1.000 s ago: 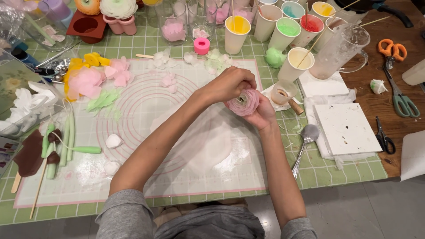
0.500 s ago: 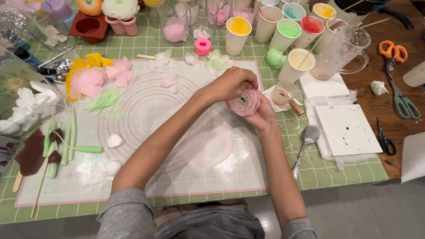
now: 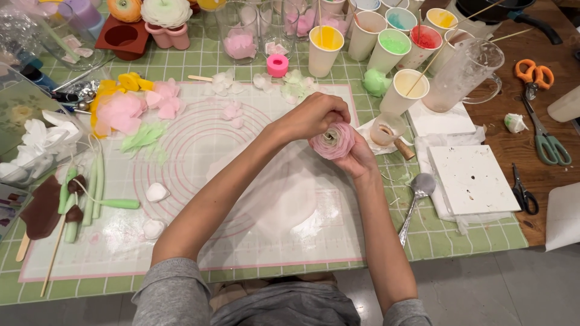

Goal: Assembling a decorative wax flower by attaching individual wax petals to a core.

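A round pink flower (image 3: pixel 333 140) with layered petals and a pale centre is held above a translucent working mat (image 3: pixel 199 181). My right hand (image 3: pixel 357 162) cups the flower from below and behind. My left hand (image 3: pixel 314 115) curls over its top, fingers pressing on the upper petals. Both forearms reach in from the bottom of the view. Loose pink, yellow and green petals (image 3: pixel 130 108) lie at the mat's far left corner.
Paper cups of coloured liquid (image 3: pixel 396 48) and a clear measuring jug (image 3: pixel 468 72) stand at the back. A metal spoon (image 3: pixel 417 193), a white square slab (image 3: pixel 471 178), orange-handled scissors (image 3: pixel 534 78) and black scissors (image 3: pixel 522 193) lie right. Green stems (image 3: pixel 93 193) lie left.
Both hands stay on the pink flower in nearly the same spot; the left fingers have shifted slightly over its top.
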